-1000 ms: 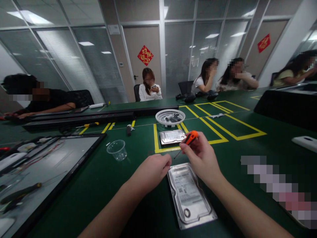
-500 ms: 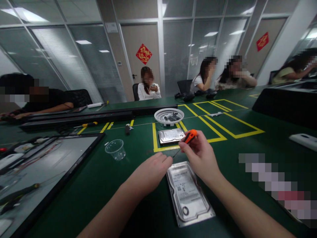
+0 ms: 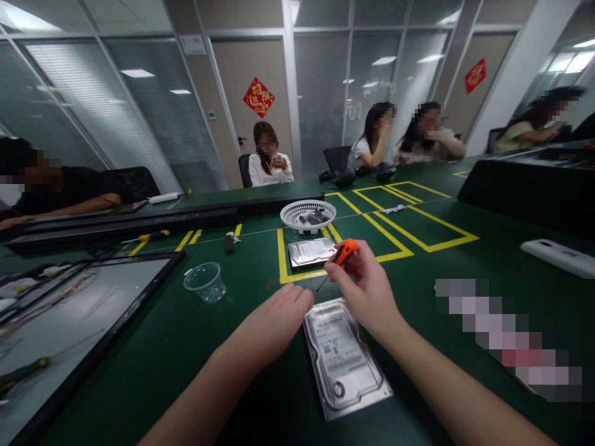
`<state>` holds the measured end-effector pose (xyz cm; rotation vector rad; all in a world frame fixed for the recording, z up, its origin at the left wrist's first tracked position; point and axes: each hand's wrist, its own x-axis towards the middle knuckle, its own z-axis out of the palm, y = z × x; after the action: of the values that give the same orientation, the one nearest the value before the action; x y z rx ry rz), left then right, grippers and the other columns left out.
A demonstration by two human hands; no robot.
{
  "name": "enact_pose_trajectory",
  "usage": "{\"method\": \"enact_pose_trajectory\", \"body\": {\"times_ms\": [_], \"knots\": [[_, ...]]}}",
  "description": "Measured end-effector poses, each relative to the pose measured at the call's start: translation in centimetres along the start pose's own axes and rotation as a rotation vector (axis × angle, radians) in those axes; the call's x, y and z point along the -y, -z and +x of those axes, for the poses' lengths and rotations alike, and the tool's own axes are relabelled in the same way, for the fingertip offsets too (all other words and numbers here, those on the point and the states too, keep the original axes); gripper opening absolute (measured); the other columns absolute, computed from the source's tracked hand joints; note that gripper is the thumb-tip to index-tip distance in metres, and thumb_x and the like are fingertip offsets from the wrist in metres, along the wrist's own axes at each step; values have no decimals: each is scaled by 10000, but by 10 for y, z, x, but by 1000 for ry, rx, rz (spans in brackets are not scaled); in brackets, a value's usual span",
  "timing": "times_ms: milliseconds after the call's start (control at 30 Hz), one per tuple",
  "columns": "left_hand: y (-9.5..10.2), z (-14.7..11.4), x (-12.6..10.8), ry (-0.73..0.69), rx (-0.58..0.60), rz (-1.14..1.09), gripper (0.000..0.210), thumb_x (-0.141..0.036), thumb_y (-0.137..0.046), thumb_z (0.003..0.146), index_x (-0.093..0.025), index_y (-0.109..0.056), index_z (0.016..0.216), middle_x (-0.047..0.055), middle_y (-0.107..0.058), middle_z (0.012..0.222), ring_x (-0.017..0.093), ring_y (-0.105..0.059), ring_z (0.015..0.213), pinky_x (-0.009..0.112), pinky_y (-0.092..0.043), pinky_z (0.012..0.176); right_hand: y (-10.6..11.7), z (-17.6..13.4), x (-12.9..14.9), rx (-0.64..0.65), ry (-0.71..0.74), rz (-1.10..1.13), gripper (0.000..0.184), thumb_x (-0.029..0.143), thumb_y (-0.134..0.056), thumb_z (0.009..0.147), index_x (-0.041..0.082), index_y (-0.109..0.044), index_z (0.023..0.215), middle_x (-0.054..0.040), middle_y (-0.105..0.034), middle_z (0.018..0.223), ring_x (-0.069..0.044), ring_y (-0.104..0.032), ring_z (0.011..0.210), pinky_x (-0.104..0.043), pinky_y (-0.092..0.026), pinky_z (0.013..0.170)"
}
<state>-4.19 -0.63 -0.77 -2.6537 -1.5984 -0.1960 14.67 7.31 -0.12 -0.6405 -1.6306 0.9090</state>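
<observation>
An orange-and-black screwdriver (image 3: 344,251) is gripped in my right hand (image 3: 365,288), its thin shaft slanting down to the left. Its tip comes close to the fingertips of my left hand (image 3: 290,310), above the far end of a silver hard drive (image 3: 344,362). My left fingers are curled together at the drive's far left corner; whatever they hold, if anything, is hidden. The drive lies label up on the green table. Beyond my hands a second hard drive (image 3: 310,253) lies inside a yellow taped outline.
A white basket (image 3: 307,207) holding dark parts stands behind the second drive. At left are a clear plastic cup (image 3: 205,284), a yellow-and-black screwdriver (image 3: 153,236) and a large panel (image 3: 88,297) with tools. A white device (image 3: 558,257) lies at right. Several people sit across the table (image 3: 395,297).
The whole view has shifted a little, so things appear further left. My hands keep nearly the same pose, the screwdriver still held near the left fingertips.
</observation>
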Motion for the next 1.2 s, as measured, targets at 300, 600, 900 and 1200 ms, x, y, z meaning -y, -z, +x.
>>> {"method": "enact_pose_trajectory", "body": {"times_ms": [300,600,900,1200], "knots": [[17,1,-2,112,9,-219,152,-151,-419,1032,-182,-564,997,48,-597,1035,211,-534,950,355,-441,832,28,14,7,16,49,-259,135,333,-605,992,254,-531,1072,-16,-621,886,-202,-604,778,-354,-472,723],[24,0,5,244,38,-397,114,-202,-448,1010,-186,-557,979,42,-624,1012,202,-552,914,338,-422,786,29,13,1,-1,21,-296,153,346,-601,988,248,-526,1079,-6,-607,847,-203,-590,745,-346,-444,694],[27,0,0,218,80,-346,134,-205,-436,1012,-178,-568,1008,55,-629,1045,211,-560,942,339,-438,800,26,12,3,4,36,-286,154,330,-606,988,249,-530,1095,-3,-606,850,-196,-583,739,-346,-448,696],[30,2,-4,238,71,-355,114,-184,-468,995,-184,-577,1029,62,-639,1061,217,-578,976,340,-453,817,24,10,2,20,54,-238,168,319,-618,986,252,-544,1121,-9,-627,872,-197,-594,754,-346,-454,699]]}}
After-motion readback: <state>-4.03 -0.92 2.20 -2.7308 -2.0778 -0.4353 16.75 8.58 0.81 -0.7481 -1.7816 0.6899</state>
